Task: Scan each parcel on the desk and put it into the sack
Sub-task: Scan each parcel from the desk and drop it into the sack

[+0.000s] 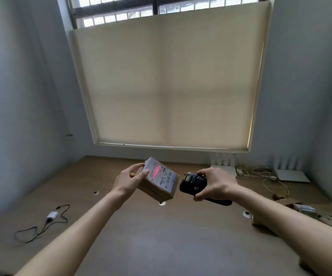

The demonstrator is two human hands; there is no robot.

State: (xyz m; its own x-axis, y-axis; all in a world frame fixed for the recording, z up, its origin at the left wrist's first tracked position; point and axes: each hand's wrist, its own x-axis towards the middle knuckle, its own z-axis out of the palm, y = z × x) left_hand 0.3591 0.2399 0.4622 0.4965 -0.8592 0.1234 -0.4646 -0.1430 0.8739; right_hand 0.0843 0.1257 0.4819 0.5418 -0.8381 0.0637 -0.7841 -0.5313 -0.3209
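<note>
While the wide wooden desk [161, 236] stretched below both forearms, a cream roller blind [167, 82] covered most of the window behind it, and blurred cardboard parcels [304, 210] waited at the desk's right edge. No sack showed anywhere in the view. Nearer the centre, a small cardboard parcel [158, 181] was held up off the desk, tilted so that its white shipping label [159, 173] faced up and toward the scanner. The left hand [128, 181] gripped that parcel by its left end, fingers curled under and the thumb lying on the label's near corner. Just beside it, apart from the box, the right hand [215, 184] was closed around a black handheld scanner [194, 184], whose small screen pointed up at the person. A short red scan line [155, 169] lay across the upper part of the label. To do this step well, I judged, the parcel should be kept steady at that tilt, the thumb kept clear of the printed bars, and the beam brought fully across the barcode before the box goes on to the sack. A loose black cable with a white adapter [51, 215] lay on the desk's left side.
</note>
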